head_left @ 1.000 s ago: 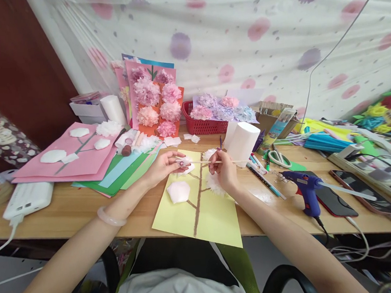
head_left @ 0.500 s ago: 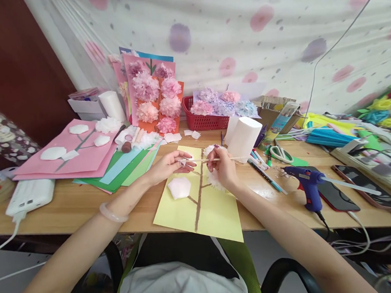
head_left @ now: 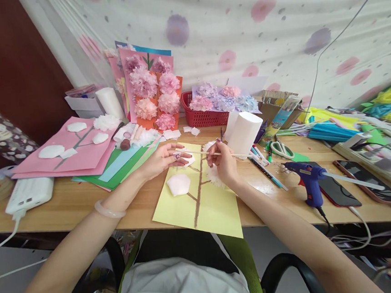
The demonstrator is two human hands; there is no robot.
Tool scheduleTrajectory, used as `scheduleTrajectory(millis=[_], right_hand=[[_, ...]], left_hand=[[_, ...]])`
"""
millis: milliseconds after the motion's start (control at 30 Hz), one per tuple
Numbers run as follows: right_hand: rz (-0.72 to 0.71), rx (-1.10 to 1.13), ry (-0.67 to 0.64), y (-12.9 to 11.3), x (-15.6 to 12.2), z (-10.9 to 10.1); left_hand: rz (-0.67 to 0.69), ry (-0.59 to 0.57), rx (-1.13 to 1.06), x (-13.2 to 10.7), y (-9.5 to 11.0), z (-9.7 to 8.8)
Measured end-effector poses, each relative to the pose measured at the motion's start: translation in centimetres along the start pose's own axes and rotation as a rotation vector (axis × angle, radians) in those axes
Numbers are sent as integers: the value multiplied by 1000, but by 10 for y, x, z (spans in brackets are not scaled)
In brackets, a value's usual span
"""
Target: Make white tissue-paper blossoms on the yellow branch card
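Head view, right grip [head_left: 223, 163] pinching stick [head_left: 239, 154]

bright, diffuse light | pale glare on desk [head_left: 252, 174] | edges stretched wide-angle | right-edge flowers [head_left: 387, 97] blurred

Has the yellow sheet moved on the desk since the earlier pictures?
No. The yellow sheet keeps its place: its near right corner overhangs the front edge of the desk just as before.

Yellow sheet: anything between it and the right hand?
Yes: white ruffled paper on the right half of the yellow sheet, partly hidden behind the right hand, which holds a thin stick. Clearance can't be judged.
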State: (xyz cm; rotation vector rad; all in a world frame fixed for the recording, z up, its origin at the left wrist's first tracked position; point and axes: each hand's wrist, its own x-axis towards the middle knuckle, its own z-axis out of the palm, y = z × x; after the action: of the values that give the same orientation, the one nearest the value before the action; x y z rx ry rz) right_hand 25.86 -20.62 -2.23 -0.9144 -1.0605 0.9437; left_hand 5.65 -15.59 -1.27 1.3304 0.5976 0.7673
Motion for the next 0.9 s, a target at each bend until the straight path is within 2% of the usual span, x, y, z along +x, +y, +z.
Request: scheduleTrajectory(millis=[167, 300, 433, 600, 733, 800, 900], right_hand=[[9, -195, -35, 2, 1, 1], [44, -214, -28, 7, 1, 4], [74, -220, 8, 10, 3, 3], [118, -190, -38, 10, 4, 5], [90, -174, -41, 12, 6, 5], [89, -176, -41, 13, 7, 5], [115, -188, -37, 13, 10, 4]], left_hand=[[78, 238, 88, -1, 10, -10], [87, 328, 156, -1, 13, -14], [84, 335, 208, 2, 8, -14], [101, 350, 345, 1, 8, -14], [186, 187, 688, -2, 17, -9], [165, 134, 848, -2, 21, -3], [82, 123, 992, 2, 24, 4]])
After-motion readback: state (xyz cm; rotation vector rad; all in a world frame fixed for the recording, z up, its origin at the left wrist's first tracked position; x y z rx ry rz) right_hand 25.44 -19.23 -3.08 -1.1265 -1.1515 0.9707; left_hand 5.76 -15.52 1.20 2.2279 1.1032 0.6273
